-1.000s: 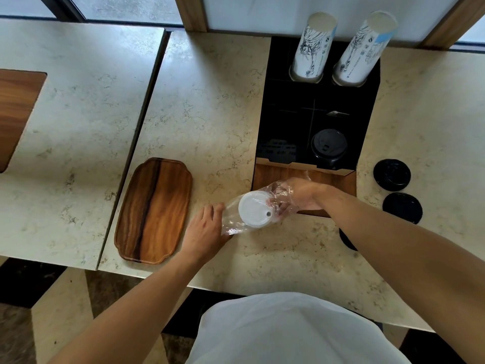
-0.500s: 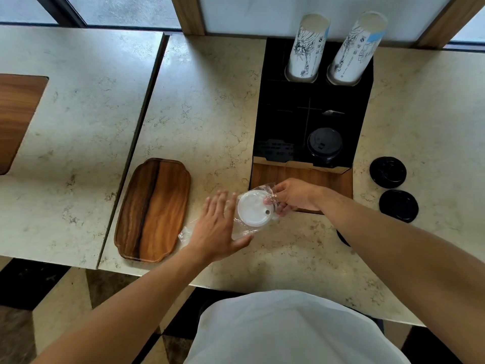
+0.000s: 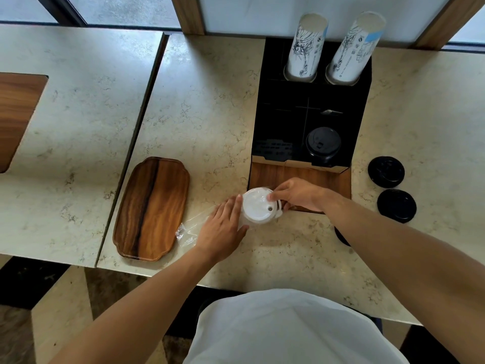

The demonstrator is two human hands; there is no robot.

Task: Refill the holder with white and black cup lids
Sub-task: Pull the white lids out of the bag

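Right hand [image 3: 299,194] fingers pinch white lid stack [image 3: 258,208] mid-frame; left hand [image 3: 220,229] fingers straight, pressing plastic sleeve [image 3: 187,231] on surface [image 3: 210,114].

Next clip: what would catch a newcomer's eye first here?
Both hands meet at the counter's centre: the right hand pinches a stack of white lids while the left hand lies flat on its plastic sleeve. Behind stands the black holder, with two tall cup stacks at the back.
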